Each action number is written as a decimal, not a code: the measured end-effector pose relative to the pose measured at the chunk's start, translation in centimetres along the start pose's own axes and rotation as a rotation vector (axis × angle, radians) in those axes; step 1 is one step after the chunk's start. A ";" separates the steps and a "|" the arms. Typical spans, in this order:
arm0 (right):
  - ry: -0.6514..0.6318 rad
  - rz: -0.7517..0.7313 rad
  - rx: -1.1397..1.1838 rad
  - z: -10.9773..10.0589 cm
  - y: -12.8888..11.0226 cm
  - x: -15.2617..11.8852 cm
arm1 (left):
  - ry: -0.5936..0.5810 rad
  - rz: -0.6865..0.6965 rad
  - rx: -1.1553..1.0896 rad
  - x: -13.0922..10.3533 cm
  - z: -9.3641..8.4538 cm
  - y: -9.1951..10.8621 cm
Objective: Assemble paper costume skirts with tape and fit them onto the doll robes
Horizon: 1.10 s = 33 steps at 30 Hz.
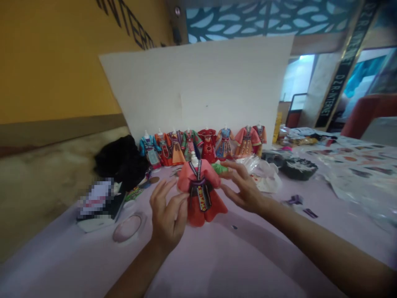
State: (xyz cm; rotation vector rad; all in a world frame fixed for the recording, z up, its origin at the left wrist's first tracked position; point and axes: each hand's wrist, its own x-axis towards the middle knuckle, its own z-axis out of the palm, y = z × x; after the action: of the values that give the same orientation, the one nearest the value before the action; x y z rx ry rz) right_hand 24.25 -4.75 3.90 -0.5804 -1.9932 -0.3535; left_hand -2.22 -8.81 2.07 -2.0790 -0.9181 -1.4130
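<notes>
A miniature dress on a small white mannequin (194, 158) stands upright on the table in front of me. Its top (203, 170) is pink with a patterned collar, and its skirt (195, 213) is red with a dark embroidered front panel (203, 198). At the dress's left side is my left hand (167, 213), fingers curved and apart, tips by the pink sleeve. My right hand (246, 188) reaches in from the other side with its fingers spread, tips at the right sleeve. Whether either hand presses the cloth, I cannot tell. A green piece (219, 167) shows behind the right fingers.
Several dressed miniature mannequins (206, 145) line up before a white board (198, 82). Left lie black fabric (120, 161) and a round pinkish dish (128, 227). Rightward are a dark bowl (299, 169), purple scraps (294, 200) and plastic sheeting (356, 186).
</notes>
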 end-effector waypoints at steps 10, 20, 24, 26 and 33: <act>-0.050 0.354 0.328 3.7 -0.3 10.8 | -0.154 0.038 -0.135 -3.1 -0.9 -1.8; -0.040 0.411 0.387 4.8 0.0 12.5 | -0.157 -0.027 -0.282 -5.0 -0.1 -2.6; -0.039 0.375 0.343 5.4 1.0 13.6 | -0.153 -0.033 -0.313 -5.8 0.5 -2.4; -0.035 0.365 0.307 5.8 1.3 14.3 | -0.164 -0.034 -0.313 -6.0 0.6 -2.4; 0.090 0.313 0.262 9.8 4.1 18.4 | -0.203 -0.092 -0.373 -6.5 1.4 -2.7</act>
State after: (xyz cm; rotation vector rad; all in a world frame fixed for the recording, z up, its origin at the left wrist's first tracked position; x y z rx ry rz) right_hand 11.89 7.98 15.60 -0.6816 -1.7905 0.0718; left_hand -4.98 -7.81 -4.43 -2.5224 -0.8905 -1.5374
